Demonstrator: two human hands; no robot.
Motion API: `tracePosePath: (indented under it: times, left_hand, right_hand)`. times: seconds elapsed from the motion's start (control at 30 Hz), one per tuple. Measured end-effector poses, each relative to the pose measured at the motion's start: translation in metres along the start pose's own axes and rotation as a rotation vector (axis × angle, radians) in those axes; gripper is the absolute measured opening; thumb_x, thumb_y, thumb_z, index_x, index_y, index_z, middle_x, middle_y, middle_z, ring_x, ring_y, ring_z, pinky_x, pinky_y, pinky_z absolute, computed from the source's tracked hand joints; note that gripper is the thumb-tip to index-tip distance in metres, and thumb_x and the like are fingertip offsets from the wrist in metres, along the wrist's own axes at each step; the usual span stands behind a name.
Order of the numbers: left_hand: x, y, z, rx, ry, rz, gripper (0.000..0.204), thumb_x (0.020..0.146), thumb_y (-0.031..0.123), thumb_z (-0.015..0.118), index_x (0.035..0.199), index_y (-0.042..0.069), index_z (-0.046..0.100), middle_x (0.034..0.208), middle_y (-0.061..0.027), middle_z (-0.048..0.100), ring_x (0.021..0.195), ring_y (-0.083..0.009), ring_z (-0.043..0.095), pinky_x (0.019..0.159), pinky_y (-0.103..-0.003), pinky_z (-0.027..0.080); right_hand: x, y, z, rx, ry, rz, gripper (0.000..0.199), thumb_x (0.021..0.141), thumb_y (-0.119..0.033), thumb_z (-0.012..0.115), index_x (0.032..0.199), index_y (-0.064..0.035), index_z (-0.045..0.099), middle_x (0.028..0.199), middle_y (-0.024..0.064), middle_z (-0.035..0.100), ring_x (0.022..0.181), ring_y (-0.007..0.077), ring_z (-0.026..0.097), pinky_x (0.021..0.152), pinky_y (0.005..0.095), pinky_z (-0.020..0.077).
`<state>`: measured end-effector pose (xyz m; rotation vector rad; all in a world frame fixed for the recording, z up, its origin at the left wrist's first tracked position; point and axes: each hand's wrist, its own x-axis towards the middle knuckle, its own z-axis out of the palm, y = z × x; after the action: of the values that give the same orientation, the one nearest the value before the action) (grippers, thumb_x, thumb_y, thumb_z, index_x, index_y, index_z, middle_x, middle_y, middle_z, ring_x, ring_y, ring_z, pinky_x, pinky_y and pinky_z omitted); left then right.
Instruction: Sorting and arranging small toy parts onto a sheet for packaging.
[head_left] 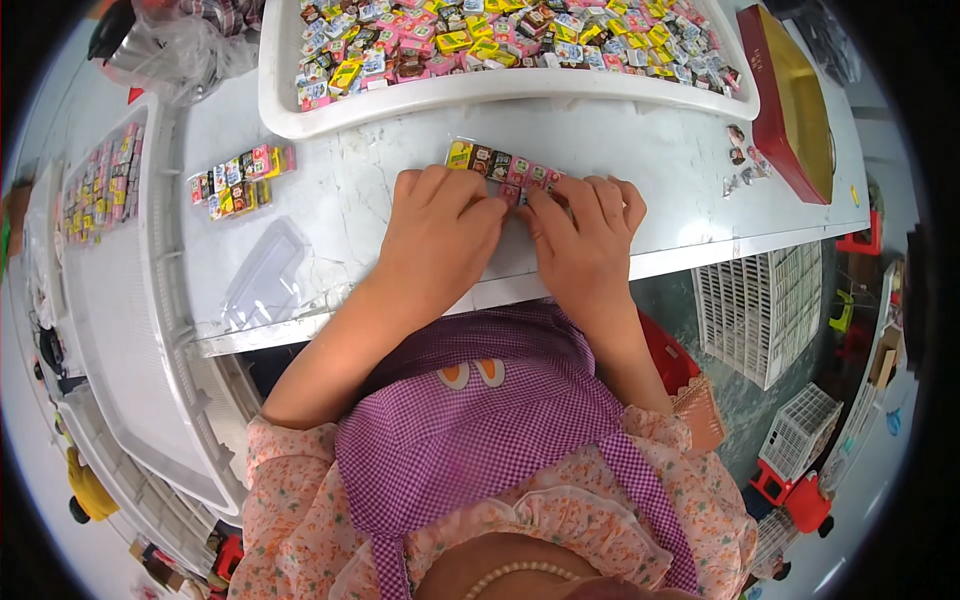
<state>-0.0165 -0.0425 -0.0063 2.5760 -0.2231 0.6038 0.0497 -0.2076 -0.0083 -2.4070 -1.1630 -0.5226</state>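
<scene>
On the marble-patterned table, near its front edge, lies a pack of small printed blocks (505, 165) in yellow, brown, black and pink, set in what looks like a clear plastic tray. My left hand (437, 230) is closed at the pack's left and near side, its thumb and index finger pressed together there. My right hand (582, 218) grips the right end with curled fingers. The fingertips of the two hands almost meet over the near row, and they hide part of it. Several filled packs (240, 182) lie to the left, with an empty clear plastic tray (268, 275) nearer me.
A large white bin (500, 88) full of loose small blocks stands at the back. A red and gold box (790, 105) is at the right, beside a few loose pieces (742, 160). At left, a long white crate (125, 330) holds more packs. White baskets (765, 310) stand below right.
</scene>
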Motion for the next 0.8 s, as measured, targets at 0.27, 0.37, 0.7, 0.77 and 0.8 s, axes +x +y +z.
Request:
tracePosePath:
  times: [0.27,0.37,0.7,0.77,0.8]
  left_hand:
    - [-0.004,0.001,-0.002,0.112,-0.085,0.036,0.037,0.077,0.015,0.066,0.113,0.01,0.063,0.124,-0.0031,0.056,0.118,-0.0236,0.047,0.095,-0.042,0.035]
    - [-0.007,0.002,-0.006,0.166,-0.177,0.047,0.042,0.078,0.019,0.067,0.119,0.01,0.061,0.13,-0.0033,0.054,0.125,-0.0249,0.043,0.103,-0.046,0.03]
    - [-0.01,0.006,-0.009,0.174,-0.269,0.028,0.052,0.079,0.03,0.067,0.127,0.013,0.056,0.136,-0.0052,0.048,0.131,-0.0257,0.037,0.109,-0.051,0.022]
    - [-0.011,0.006,-0.008,0.184,-0.262,0.031,0.052,0.08,0.031,0.066,0.127,0.013,0.056,0.136,-0.0051,0.048,0.131,-0.0258,0.037,0.109,-0.051,0.022]
    - [-0.011,0.005,-0.008,0.197,-0.254,0.029,0.052,0.08,0.032,0.066,0.128,0.014,0.055,0.136,-0.005,0.048,0.131,-0.026,0.037,0.109,-0.051,0.021]
  right_hand:
    - [-0.002,0.006,-0.011,0.04,-0.076,-0.026,0.028,0.074,-0.018,0.07,0.102,-0.0106,0.067,0.107,0.003,0.057,0.101,0.0237,0.051,0.094,0.0451,0.0332]
    - [-0.001,0.002,-0.019,0.03,-0.141,-0.033,0.032,0.075,-0.022,0.07,0.105,-0.0116,0.066,0.112,0.0031,0.056,0.104,0.0236,0.05,0.095,0.0454,0.033]
    - [0.011,0.032,-0.028,0.251,-0.071,0.09,0.036,0.08,-0.014,0.066,0.115,-0.0075,0.061,0.117,0.0088,0.059,0.111,0.0283,0.05,0.1,0.0424,0.0322]
    - [0.033,0.057,-0.031,0.167,0.109,0.116,0.032,0.082,-0.008,0.064,0.114,-0.0076,0.062,0.112,0.0105,0.063,0.105,0.0286,0.054,0.095,0.038,0.0373]
    - [0.051,0.066,-0.036,0.068,0.141,0.093,0.029,0.084,-0.01,0.064,0.113,-0.0071,0.063,0.11,0.0102,0.064,0.102,0.0283,0.055,0.093,0.0383,0.039]
